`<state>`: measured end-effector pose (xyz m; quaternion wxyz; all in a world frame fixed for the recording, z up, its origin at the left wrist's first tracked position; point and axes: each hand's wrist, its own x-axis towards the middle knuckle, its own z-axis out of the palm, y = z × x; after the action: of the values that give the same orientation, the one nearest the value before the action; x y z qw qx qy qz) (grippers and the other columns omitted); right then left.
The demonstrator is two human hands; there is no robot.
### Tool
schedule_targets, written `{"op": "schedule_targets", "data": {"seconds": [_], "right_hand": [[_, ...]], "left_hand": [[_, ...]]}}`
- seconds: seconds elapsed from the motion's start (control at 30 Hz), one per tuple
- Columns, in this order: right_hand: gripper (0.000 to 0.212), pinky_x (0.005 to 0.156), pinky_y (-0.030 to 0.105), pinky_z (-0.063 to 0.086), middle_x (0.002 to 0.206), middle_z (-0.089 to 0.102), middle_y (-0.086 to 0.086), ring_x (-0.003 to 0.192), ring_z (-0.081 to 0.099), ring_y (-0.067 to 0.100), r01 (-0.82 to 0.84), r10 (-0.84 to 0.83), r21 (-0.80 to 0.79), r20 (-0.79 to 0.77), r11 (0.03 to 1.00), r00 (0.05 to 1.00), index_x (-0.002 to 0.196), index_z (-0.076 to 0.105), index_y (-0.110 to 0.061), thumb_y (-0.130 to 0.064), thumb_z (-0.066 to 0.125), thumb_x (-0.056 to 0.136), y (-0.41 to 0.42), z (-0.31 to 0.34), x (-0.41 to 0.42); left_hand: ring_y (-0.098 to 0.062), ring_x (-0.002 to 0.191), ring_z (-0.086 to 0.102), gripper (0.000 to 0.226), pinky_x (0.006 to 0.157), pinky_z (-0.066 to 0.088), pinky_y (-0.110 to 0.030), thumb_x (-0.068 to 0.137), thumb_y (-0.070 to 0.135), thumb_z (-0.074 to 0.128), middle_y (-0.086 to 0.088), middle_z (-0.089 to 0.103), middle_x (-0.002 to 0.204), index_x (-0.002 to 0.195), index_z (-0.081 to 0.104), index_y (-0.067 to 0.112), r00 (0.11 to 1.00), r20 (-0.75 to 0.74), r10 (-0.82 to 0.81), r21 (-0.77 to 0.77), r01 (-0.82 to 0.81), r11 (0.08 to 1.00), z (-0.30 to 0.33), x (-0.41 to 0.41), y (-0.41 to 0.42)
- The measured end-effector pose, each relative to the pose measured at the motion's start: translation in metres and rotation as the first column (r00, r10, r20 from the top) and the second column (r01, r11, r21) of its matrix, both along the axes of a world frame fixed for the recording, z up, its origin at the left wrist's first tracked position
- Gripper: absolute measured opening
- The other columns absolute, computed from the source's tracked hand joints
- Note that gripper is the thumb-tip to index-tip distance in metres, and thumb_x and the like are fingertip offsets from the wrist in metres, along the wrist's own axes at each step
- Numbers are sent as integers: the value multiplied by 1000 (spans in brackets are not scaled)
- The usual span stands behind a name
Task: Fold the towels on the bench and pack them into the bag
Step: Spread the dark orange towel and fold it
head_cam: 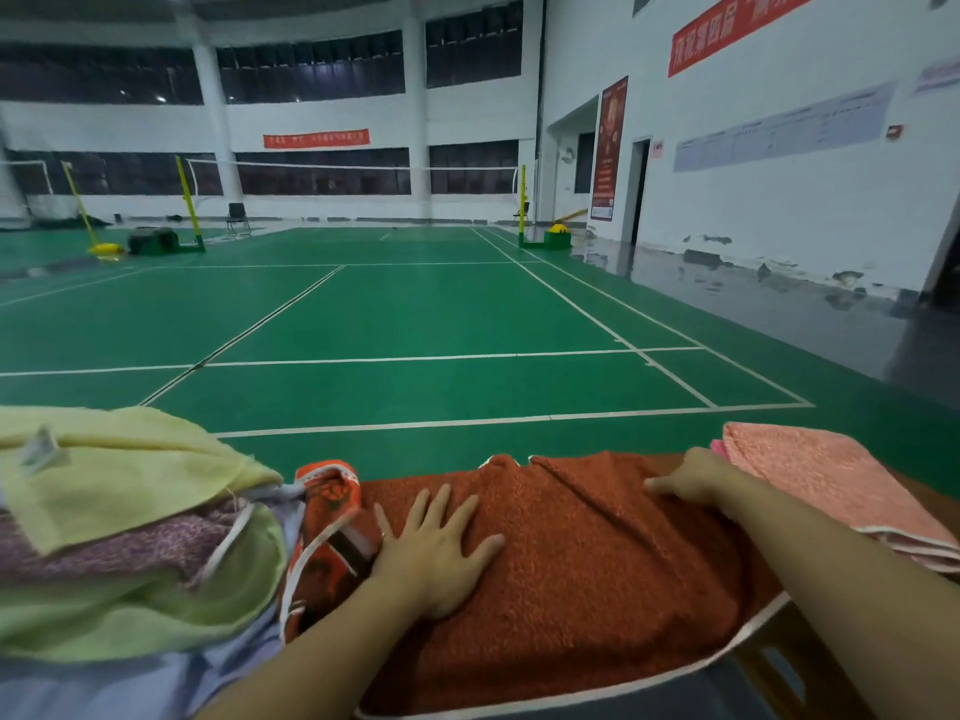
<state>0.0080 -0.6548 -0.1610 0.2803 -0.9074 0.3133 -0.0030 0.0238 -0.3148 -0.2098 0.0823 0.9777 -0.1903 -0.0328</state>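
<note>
While our left hand [436,553] lies flat with fingers spread on the rust-orange towel [587,574], our right hand [693,480] reaches to the towel's far right part, one finger stretched out along the cloth and the rest curled; we cannot tell whether it pinches the fabric or only touches it. The towel is draped across the counter [779,646], of which only a bit of wooden frame shows at the lower right, and a ridge of a crease runs across the towel between our two hands.

We judge the step to be smoothing before a fold. To do it well, we should keep the left palm pressing as an anchor, draw the right side outward until that crease flattens, and line up the white-trimmed edge [675,672] near us with the far edge before doubling the towel over.

A pink towel [831,485] sits folded just beside the right hand. On the left, a pile [130,537] of yellow, purple and pale green cloth is heaped up, with a patterned orange piece with white piping [327,532] between it and our left hand; whether that is the bag we cannot say.

Beyond the counter stretches a green badminton court [415,314] with white lines, nets on yellow posts, a lone chair [237,218] at the far side, white walls with red banners and a dark doorway to the right.
</note>
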Motion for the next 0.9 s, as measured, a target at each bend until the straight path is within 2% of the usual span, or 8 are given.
{"op": "schedule_targets", "data": {"seconds": [0.1,0.2,0.33,0.47,0.57,0.67,0.73,0.9], "right_hand": [[78,102,40,48,143,54,19,130,54,33,11,-5,249,-24,969,1000,132,56,0,-41,89,74,-10,5,-1],[60,87,42,55,112,71,19,98,69,35,2,-47,440,91,898,995,117,65,0,-35,89,74,-16,15,-9],[42,78,38,55,102,73,22,88,70,35,-54,-133,636,243,770,961,126,64,-3,-24,73,91,-17,25,-25],[38,61,31,58,99,70,15,75,70,24,-189,-126,674,390,714,912,129,60,-11,-2,65,93,-25,50,-44],[37,68,28,62,116,73,15,88,72,22,-266,-16,677,379,687,925,125,68,-14,-7,68,88,-34,75,-62],[59,82,38,61,128,67,15,106,70,32,-244,17,660,330,710,944,128,67,-21,-12,83,73,-42,102,-86],[84,77,39,61,133,62,10,106,70,35,-226,7,652,321,723,947,134,63,-24,-13,96,58,-52,114,-98],[82,62,39,61,128,59,15,95,68,38,-212,-99,600,443,772,891,146,50,-19,-7,76,69,-66,145,-124]], "left_hand": [[-18,155,-11,81,115,-11,-70,88,84,12,8,-6,169,158,6,43,1000,4,4,19,-4,1000,-6,-2,2],[-18,155,-11,82,115,-12,-70,88,84,11,7,-6,169,158,6,43,1000,4,6,23,-6,1000,-4,-3,1],[-19,155,-11,84,114,-12,-71,86,86,10,6,-7,169,158,5,44,1000,-8,17,26,-17,1000,-4,-6,-2],[-23,155,-12,97,112,-14,-73,74,96,5,3,-9,169,157,1,48,999,-31,23,40,-22,999,-2,-13,-9],[-27,155,-13,98,110,-15,-75,71,98,3,0,-10,169,156,-1,50,999,-34,2,64,0,998,1,-22,-22],[-30,154,-14,97,108,-17,-75,73,97,5,-4,-11,169,157,0,48,999,-42,-21,55,23,998,6,-31,-44],[-31,154,-14,97,108,-19,-73,75,96,6,-5,-11,169,158,1,46,998,-48,-31,48,33,998,7,-36,-61],[-23,156,-3,86,120,-14,-58,89,83,26,-6,2,169,160,16,35,985,-68,-157,-145,146,979,14,-47,-100]]}}
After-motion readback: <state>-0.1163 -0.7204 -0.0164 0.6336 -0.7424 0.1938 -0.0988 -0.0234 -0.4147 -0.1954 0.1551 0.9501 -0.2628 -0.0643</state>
